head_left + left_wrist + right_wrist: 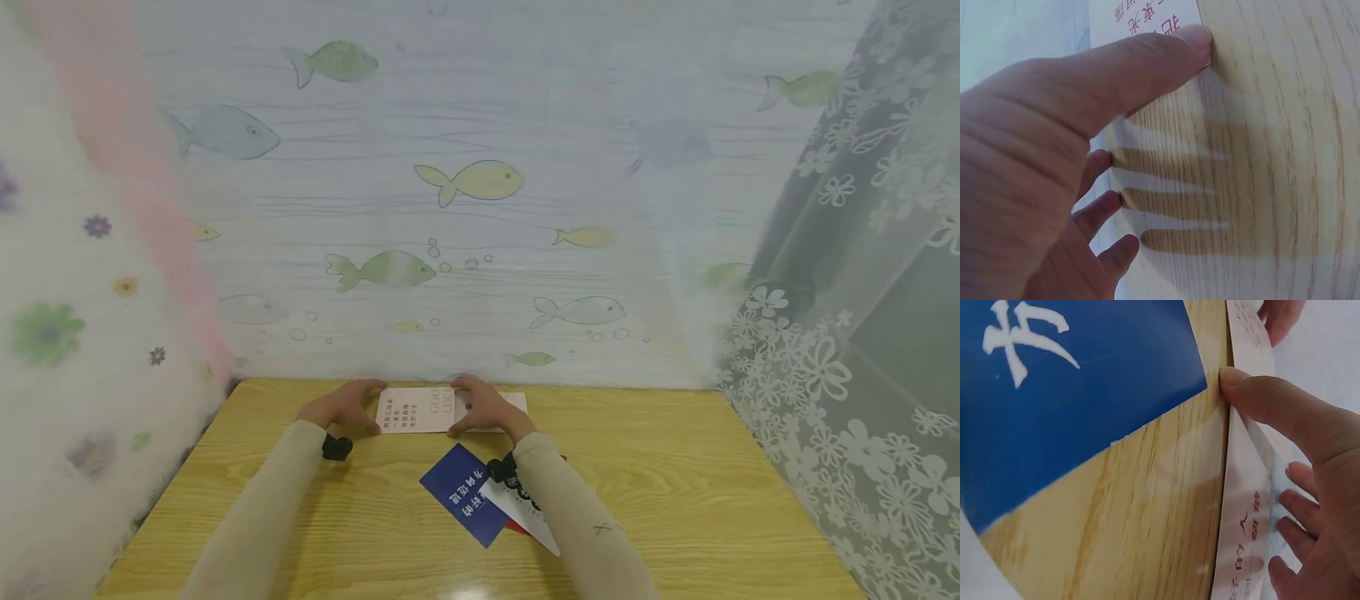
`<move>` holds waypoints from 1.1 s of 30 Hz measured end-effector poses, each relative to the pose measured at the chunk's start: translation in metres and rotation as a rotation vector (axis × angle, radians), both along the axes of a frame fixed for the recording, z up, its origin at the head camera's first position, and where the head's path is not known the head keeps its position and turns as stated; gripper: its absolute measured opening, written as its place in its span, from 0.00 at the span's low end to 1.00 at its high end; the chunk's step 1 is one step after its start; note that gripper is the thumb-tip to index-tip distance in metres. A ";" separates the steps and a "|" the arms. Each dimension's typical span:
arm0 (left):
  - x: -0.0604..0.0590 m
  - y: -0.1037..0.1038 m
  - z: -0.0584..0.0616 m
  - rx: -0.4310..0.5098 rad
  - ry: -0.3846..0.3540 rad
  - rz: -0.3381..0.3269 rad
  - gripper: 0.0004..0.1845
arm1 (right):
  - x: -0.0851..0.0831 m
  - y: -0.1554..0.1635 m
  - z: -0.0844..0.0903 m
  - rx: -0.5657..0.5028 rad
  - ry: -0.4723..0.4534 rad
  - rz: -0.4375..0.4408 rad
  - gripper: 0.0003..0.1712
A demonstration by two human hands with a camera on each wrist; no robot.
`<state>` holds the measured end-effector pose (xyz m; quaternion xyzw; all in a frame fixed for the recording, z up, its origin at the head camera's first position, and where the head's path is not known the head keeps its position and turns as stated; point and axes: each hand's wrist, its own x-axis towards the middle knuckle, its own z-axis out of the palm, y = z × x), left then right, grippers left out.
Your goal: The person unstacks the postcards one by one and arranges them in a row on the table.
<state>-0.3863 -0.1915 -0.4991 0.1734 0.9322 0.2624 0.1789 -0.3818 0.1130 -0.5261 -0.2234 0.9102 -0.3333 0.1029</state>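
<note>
We see both hands at the far edge of a wooden table [675,500], working on a pale pink card [420,410] with red printed characters that lies flat against the foot of a fish-patterned backdrop [465,250]. The left hand [347,407] rests at the card's left end; in the left wrist view its thumb [1147,62] lies stretched out with the tip pressed on the card's corner, while the other fingers [1107,209] are loosely spread over the table edge beyond. The right hand [486,410] lies over the card's right part; the right wrist view shows its thumb [1272,400] set against the card's near edge, which is lifted slightly off the wood there, and the fingers [1297,506] resting on top of the card, so the hand pinches that edge lightly. Nearer to us, just beside the right forearm, a blue card [461,493] with white characters lies tilted on the table, overlapping a white card [534,525]; a sliver of red [516,527] shows beneath them. Both arms wear beige sleeves [255,517]. Flowered lace curtain [847,375] hangs on the right, and a soft floral fabric [67,333] on the left.
</note>
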 end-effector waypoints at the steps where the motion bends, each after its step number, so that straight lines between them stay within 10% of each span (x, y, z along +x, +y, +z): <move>1: 0.000 0.000 0.000 0.001 -0.002 0.000 0.48 | 0.000 0.000 0.000 0.014 0.007 -0.002 0.53; 23: 0.009 -0.009 -0.011 0.083 0.130 -0.064 0.46 | 0.011 0.008 0.012 0.046 0.059 0.012 0.53; 33: 0.072 0.007 -0.009 0.220 0.269 -0.147 0.41 | 0.086 0.065 0.042 -0.202 0.101 -0.003 0.45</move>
